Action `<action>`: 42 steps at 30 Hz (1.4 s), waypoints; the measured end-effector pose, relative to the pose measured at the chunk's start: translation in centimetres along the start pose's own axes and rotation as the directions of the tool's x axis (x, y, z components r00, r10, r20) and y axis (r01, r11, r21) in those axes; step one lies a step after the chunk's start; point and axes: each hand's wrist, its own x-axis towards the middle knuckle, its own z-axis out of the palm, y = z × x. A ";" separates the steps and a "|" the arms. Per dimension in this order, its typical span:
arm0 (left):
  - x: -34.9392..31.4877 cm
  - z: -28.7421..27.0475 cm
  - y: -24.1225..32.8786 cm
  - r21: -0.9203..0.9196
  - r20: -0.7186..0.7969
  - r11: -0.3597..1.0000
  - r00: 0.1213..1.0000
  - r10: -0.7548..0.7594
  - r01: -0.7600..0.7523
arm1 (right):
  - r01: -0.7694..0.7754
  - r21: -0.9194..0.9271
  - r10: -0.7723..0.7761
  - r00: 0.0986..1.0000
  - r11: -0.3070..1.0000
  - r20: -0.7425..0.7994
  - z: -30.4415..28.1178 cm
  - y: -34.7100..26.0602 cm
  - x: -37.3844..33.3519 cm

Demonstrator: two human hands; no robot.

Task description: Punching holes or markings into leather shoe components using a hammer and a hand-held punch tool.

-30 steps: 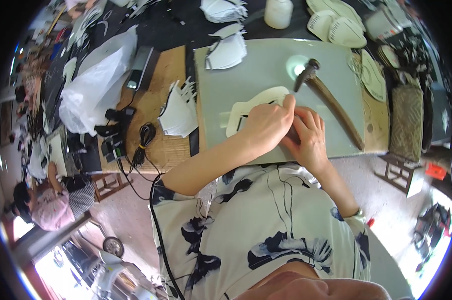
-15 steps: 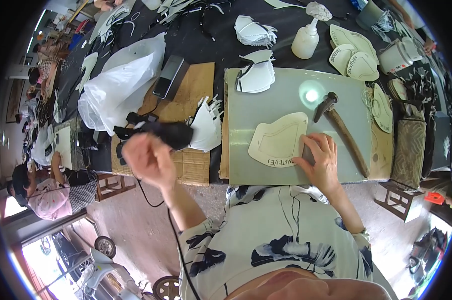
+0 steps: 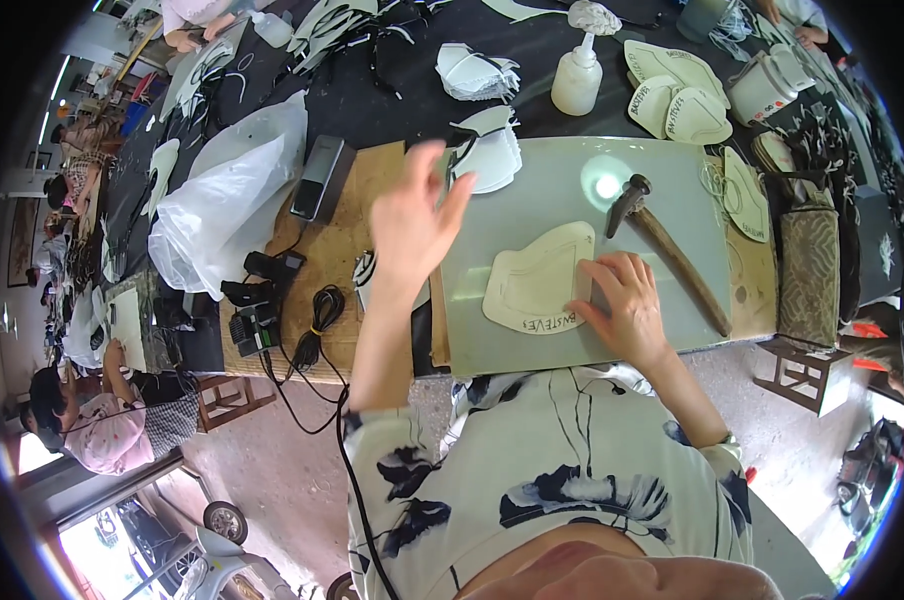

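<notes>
Cream cut piece under right hand fingers spread flat, left hand fingers apart, one hammer.

So colour-wise: the cut piece is cream, lying on a pale grey-green mat. The hammer has a dark head and a brown wooden handle. The tabletop is mostly black, with a tan wooden board on it. The plastic bag is see-through white, the squeeze bottle milky white. The shirt is white with a dark blue-black floral print.
</notes>
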 end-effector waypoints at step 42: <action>-7.7 2.8 4.8 -0.563 0.635 0.677 0.772 -0.013 0.474 | 0.267 0.078 -0.254 0.955 0.960 -0.152 -0.5 2.2 -4.5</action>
